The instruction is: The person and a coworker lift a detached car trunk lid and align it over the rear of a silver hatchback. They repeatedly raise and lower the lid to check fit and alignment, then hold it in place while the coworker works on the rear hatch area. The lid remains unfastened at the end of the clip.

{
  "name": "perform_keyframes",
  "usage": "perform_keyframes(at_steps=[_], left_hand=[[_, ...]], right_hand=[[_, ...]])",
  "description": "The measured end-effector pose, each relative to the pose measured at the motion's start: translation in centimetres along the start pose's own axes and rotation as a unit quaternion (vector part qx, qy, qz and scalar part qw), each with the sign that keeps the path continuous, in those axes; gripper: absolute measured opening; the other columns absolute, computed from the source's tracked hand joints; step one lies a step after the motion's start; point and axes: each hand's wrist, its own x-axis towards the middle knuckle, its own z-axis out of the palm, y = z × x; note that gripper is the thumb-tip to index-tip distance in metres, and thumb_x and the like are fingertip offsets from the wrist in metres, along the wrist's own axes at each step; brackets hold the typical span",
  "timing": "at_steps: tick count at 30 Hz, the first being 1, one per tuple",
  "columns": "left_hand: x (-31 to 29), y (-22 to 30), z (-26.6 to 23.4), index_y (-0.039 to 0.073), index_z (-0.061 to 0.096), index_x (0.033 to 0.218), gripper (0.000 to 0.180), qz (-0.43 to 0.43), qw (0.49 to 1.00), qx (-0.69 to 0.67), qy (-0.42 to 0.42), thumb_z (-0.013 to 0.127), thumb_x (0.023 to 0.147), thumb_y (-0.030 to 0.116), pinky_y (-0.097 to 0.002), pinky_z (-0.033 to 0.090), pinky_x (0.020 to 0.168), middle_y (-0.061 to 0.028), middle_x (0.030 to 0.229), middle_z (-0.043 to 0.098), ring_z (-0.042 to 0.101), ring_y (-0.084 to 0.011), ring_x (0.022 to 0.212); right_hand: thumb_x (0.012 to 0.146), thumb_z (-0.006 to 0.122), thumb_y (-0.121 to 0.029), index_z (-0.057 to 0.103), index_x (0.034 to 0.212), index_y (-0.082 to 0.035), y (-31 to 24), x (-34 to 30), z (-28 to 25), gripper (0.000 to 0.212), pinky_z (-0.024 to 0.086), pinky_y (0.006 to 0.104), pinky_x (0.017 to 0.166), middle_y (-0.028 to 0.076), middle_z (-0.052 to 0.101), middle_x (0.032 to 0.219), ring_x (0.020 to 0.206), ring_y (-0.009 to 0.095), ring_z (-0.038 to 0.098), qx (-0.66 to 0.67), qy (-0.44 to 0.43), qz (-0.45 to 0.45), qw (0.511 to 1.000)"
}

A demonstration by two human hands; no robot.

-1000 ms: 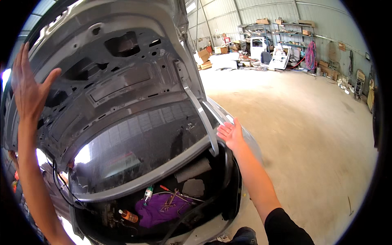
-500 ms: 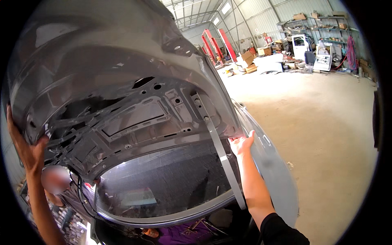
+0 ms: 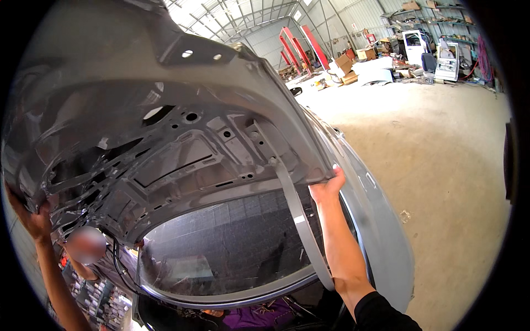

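Observation:
A dark grey trunk lid (image 3: 165,201) is raised, its underside with cut-outs and holes facing me. My right hand (image 3: 328,186) is closed round its near right corner, thumb over the edge. At the far left my left hand (image 3: 34,218) grips the lid's other side, its fingers partly hidden by the rim. A flat grey hinge arm (image 3: 298,212) runs from the lid's underside down beside my right forearm. Beneath the lid lies the car's dark rear window (image 3: 226,243), scratched or dusty.
A co-worker (image 3: 102,262) stands behind the lid at lower left, near a hanging black cable (image 3: 117,256). The open trunk holds purple cloth (image 3: 259,315). Light grey bodywork (image 3: 381,226) runs along the right. Red lift posts (image 3: 314,47), car doors (image 3: 415,49) and loaded shelves stand far back.
My right hand has gone from spread fingers under the lid's corner to a grip round it. The lid and my left hand appear slightly further left and lower in view.

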Motion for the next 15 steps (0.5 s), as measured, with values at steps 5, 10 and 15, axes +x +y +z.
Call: perform_keyframes(at_steps=[5,10,15], left_hand=[[-0.9,-1.8,-0.3,-0.005,0.024,0.142,0.089,0.029,1.000,-0.011,0.003,0.070,0.077,0.035,-0.0432,0.029,0.108,-0.0255,0.140,0.035,0.035,-0.0370,0.131],[-1.5,-2.3,-0.3,-0.003,0.028,0.141,0.087,0.004,1.000,-0.003,0.017,0.070,0.077,0.037,-0.0429,0.028,0.107,-0.0229,0.139,0.037,0.036,-0.0348,0.130],[-1.2,-2.2,-0.2,0.001,0.024,0.146,0.099,-0.007,0.999,-0.033,0.014,0.073,0.067,0.034,-0.0393,0.022,0.112,-0.0191,0.148,0.030,0.028,-0.0317,0.137]], right_hand=[[0.080,0.041,-0.032,0.046,0.125,0.005,0.1,0.1,0.2,0.058,0.040,0.0488,0.098,0.020,0.051,0.127,0.115,0.034,0.051,-0.007,0.048,-0.001,0.999],[0.080,0.040,-0.032,0.047,0.124,0.005,0.1,0.0,0.0,0.057,0.040,0.0486,0.099,0.020,0.051,0.126,0.115,0.035,0.051,-0.022,0.027,0.000,0.999],[0.081,0.038,-0.032,0.045,0.128,0.004,-0.1,-0.3,0.1,0.060,0.038,0.0484,0.102,0.020,0.050,0.130,0.120,0.035,0.049,-0.035,0.009,0.008,0.999]])
